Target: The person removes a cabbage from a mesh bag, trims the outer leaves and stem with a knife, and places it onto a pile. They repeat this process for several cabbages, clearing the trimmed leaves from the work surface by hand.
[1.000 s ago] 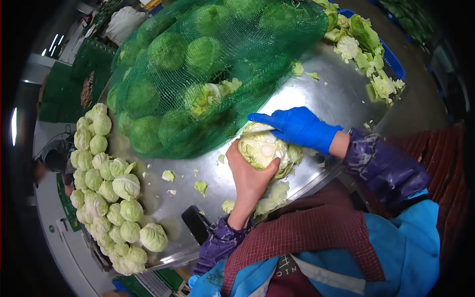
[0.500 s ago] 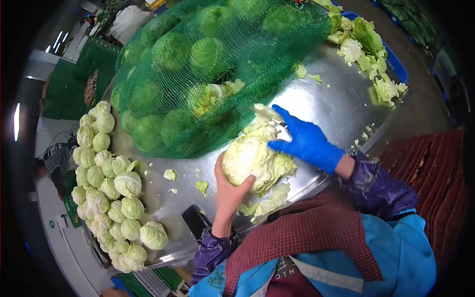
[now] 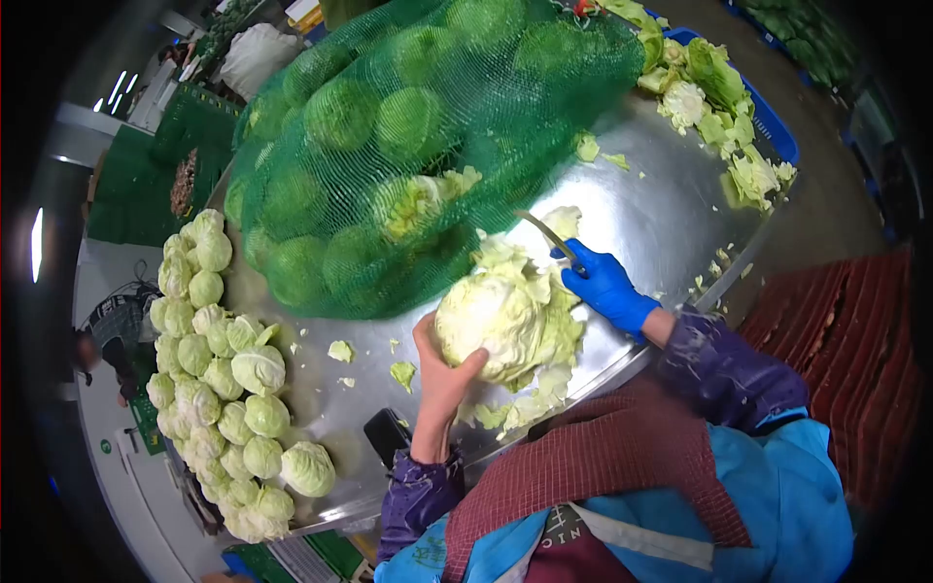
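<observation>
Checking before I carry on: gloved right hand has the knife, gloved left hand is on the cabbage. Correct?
Not quite: the left hand is bare, as the head view shows. It is on the cabbage, and the gloved right hand does have the knife.

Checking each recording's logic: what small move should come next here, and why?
Perhaps bring the knife in the right hand to the outer leaves of the cabbage: they flare out toward that hand, while the left hand supports the opposite side.
</observation>
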### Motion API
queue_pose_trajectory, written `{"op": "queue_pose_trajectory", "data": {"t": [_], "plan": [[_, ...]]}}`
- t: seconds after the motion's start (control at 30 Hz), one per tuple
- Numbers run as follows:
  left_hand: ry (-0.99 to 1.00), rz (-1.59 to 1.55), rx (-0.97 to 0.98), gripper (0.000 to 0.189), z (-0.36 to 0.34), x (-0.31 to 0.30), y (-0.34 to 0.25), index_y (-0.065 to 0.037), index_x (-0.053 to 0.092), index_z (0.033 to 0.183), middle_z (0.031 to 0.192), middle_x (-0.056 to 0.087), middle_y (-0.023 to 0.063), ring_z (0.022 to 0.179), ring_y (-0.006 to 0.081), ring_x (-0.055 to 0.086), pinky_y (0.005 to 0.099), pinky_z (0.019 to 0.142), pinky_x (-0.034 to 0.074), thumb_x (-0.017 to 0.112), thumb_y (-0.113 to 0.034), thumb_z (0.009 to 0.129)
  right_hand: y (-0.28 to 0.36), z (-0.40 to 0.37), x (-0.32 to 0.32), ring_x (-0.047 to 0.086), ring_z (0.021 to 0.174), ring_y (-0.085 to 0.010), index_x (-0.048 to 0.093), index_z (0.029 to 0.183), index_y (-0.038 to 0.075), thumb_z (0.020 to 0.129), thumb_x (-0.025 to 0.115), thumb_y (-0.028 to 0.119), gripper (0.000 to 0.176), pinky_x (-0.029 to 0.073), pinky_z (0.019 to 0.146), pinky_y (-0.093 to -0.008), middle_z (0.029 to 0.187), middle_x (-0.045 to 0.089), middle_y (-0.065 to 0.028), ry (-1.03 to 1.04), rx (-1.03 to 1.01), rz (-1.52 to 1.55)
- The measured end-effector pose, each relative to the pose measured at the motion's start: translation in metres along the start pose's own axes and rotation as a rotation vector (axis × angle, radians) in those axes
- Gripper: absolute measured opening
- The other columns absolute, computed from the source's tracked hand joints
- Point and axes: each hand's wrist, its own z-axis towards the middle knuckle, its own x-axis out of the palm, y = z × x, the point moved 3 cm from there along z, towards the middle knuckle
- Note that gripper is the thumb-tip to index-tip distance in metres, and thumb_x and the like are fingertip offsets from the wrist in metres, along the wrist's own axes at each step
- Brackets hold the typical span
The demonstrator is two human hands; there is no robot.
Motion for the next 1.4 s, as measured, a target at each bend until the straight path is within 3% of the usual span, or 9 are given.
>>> {"op": "queue_pose_trajectory", "data": {"t": [0.17, 0.23, 0.37, 0.43, 0.7, 1.0, 1.23, 1.3, 1.4], "plan": [[0.150, 0.040, -0.054, 0.086, 0.011, -0.003, -0.028, -0.002, 0.029, 0.135, 0.125, 0.042, 0.0165, 0.116, 0.0261, 0.045, 0.0381, 0.100, 0.037, 0.076, -0.019, 0.065, 0.056, 0.007, -0.022, 0.061, 0.081, -0.0280, 0.054, 0.121, 0.015, 0.085, 0.060, 0.036, 0.043, 0.049, 0.071, -0.0347, 0.092, 0.060, -0.0118, -0.045, -0.169, -0.083], [0.282, 0.611, 0.354, 0.088, 0.023, -0.004, -0.038, -0.005, 0.031, 0.137, 0.126, 0.043, 0.0146, 0.122, 0.0256, 0.042, 0.0370, 0.102, 0.035, 0.078, -0.018, 0.064, 0.077, 0.012, -0.018, 0.057, 0.089, -0.0194, 0.054, 0.124, 0.010, 0.082, 0.068, 0.030, 0.049, 0.046, 0.077, -0.0295, 0.107, 0.057, -0.0096, 0.040, -0.319, 0.085], [-0.137, 0.241, 0.085, 0.090, 0.025, 0.008, -0.040, -0.001, 0.035, 0.134, 0.126, 0.041, 0.0193, 0.116, 0.0306, 0.045, 0.0409, 0.097, 0.039, 0.081, -0.029, 0.061, 0.066, 0.003, 0.002, 0.056, 0.095, -0.0199, 0.053, 0.125, 0.009, 0.082, 0.068, 0.030, 0.051, 0.045, 0.084, -0.0309, 0.113, 0.056, -0.0102, 0.159, -0.209, 0.176], [-0.066, 0.673, 0.321, 0.089, 0.016, 0.025, -0.036, 0.005, 0.033, 0.130, 0.123, 0.042, 0.0214, 0.116, 0.0333, 0.044, 0.0404, 0.098, 0.037, 0.081, -0.024, 0.061, 0.058, -0.001, 0.000, 0.056, 0.097, -0.0194, 0.050, 0.129, 0.010, 0.082, 0.068, 0.033, 0.055, 0.045, 0.084, -0.0308, 0.117, 0.054, -0.0115, 0.121, -0.118, 0.137], [-0.147, 0.686, 0.317, 0.094, 0.020, 0.040, -0.041, 0.007, 0.031, 0.129, 0.120, 0.039, 0.0227, 0.114, 0.0340, 0.042, 0.0410, 0.098, 0.036, 0.081, -0.030, 0.059, 0.082, -0.026, 0.003, 0.063, 0.089, -0.0308, 0.039, 0.138, 0.027, 0.088, 0.050, 0.010, 0.055, 0.053, 0.076, -0.0345, 0.133, 0.042, -0.0154, 0.055, -0.387, -0.290], [-0.205, 0.703, 0.233, 0.090, 0.034, 0.044, -0.045, 0.012, 0.034, 0.125, 0.118, 0.041, 0.0262, 0.111, 0.0364, 0.043, 0.0420, 0.095, 0.036, 0.078, -0.038, 0.064, 0.086, 0.009, 0.003, 0.065, 0.071, -0.0244, 0.038, 0.138, 0.034, 0.082, 0.051, 0.008, 0.063, 0.053, 0.052, -0.0316, 0.126, 0.049, -0.0081, 0.042, -0.409, -0.595], [-0.184, 0.651, 0.197, 0.091, 0.043, 0.046, -0.049, 0.013, 0.036, 0.122, 0.114, 0.043, 0.0284, 0.108, 0.0392, 0.044, 0.0434, 0.095, 0.037, 0.079, -0.039, 0.061, 0.060, 0.041, -0.001, 0.065, 0.070, -0.0297, 0.040, 0.137, 0.030, 0.087, 0.045, 0.013, 0.052, 0.054, 0.059, -0.0390, 0.109, 0.059, -0.0132, 0.008, -0.317, -0.642], [-0.115, 0.747, 0.393, 0.090, 0.027, 0.054, -0.054, 0.011, 0.036, 0.122, 0.115, 0.042, 0.0274, 0.110, 0.0388, 0.043, 0.0443, 0.096, 0.035, 0.080, -0.036, 0.059, 0.015, 0.063, -0.024, 0.064, 0.084, -0.0296, 0.037, 0.139, 0.028, 0.091, 0.040, 0.019, 0.049, 0.053, 0.071, -0.0386, 0.104, 0.062, -0.0148, 0.233, -0.065, -0.816], [-0.114, 0.787, 0.485, 0.092, 0.031, 0.058, -0.051, 0.009, 0.034, 0.124, 0.116, 0.041, 0.0253, 0.110, 0.0372, 0.042, 0.0441, 0.096, 0.036, 0.080, -0.033, 0.057, 0.019, 0.030, -0.027, 0.064, 0.082, -0.0286, 0.037, 0.138, 0.030, 0.091, 0.045, 0.020, 0.049, 0.053, 0.064, -0.0365, 0.107, 0.060, -0.0116, 0.076, -0.252, -0.527]]}}
